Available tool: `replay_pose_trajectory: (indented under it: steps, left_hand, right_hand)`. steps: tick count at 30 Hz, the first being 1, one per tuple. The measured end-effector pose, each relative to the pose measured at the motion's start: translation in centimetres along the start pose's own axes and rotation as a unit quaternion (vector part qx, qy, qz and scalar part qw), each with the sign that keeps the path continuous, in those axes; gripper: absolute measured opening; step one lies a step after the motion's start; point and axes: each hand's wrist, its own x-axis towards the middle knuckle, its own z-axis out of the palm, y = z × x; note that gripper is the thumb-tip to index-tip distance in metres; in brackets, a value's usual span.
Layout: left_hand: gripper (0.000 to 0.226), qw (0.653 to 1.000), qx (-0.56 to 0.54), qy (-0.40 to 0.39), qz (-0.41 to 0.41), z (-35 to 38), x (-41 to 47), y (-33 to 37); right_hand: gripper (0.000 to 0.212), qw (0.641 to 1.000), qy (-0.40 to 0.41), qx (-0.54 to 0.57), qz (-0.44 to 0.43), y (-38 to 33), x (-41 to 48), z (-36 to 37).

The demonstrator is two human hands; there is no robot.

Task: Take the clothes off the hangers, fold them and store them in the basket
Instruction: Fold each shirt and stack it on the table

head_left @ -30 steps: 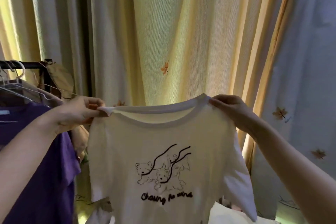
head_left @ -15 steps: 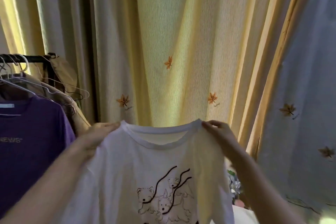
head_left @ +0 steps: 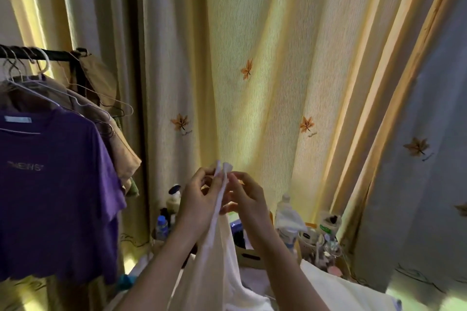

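Hanging behind everything, the leaf-patterned curtain fills most of the view. To the left a purple T-shirt is on its hanger on the dark rail, with a beige garment and some bare wire hangers behind it, so there is more to take down.

The white T-shirt is off its hanger and hangs in mid-air in front of the person, low in the middle of the view. Half a second ago it was spread wide, its print showing, with a hand at each shoulder. Now the two shoulders are brought together and it hangs as a narrow doubled strip with the print hidden. That looks like the first lengthwise fold, made in the air (no worktop is being used).

The left hand pinches one shoulder corner between thumb and fingertips. The right hand pinches the other corner just beside it, and the two hands almost touch. Behind them stand a few bottles near a cardboard box. The basket is not in view, so I judge the folding has only begun and storing comes later.
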Motion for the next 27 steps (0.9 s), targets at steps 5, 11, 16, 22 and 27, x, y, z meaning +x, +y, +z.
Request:
replay_pose_trajectory:
  steps: [5, 11, 16, 22, 27]
  left_hand:
    - [0.029, 0.995, -0.021, -0.094, -0.003, -0.7, -0.5, 0.0]
    - [0.027, 0.974, -0.008, -0.225, -0.009, -3.2, 0.2, 3.1]
    - [0.027, 0.978, -0.022, -0.205, 0.022, -4.0, 1.8, 6.1]
    - [0.026, 0.979, -0.052, -0.198, 0.010, -4.0, 1.8, 5.7]
    - [0.028, 0.981, -0.060, -0.187, -0.011, -3.5, 1.8, 4.7]
  right_hand:
    - [0.003, 0.991, 0.052, -0.111, -0.057, 0.5, 0.6, -0.8]
    - [0.044, 0.963, -0.052, -0.240, -0.109, -2.7, 2.5, -2.8]
    - [0.055, 0.953, 0.089, -0.233, -0.171, -5.2, 3.2, -1.6]
    - [0.038, 0.970, 0.036, -0.212, -0.116, -5.5, 3.4, -1.5]
    - [0.021, 0.947, 0.076, -0.298, -0.086, -5.2, 3.1, -2.6]
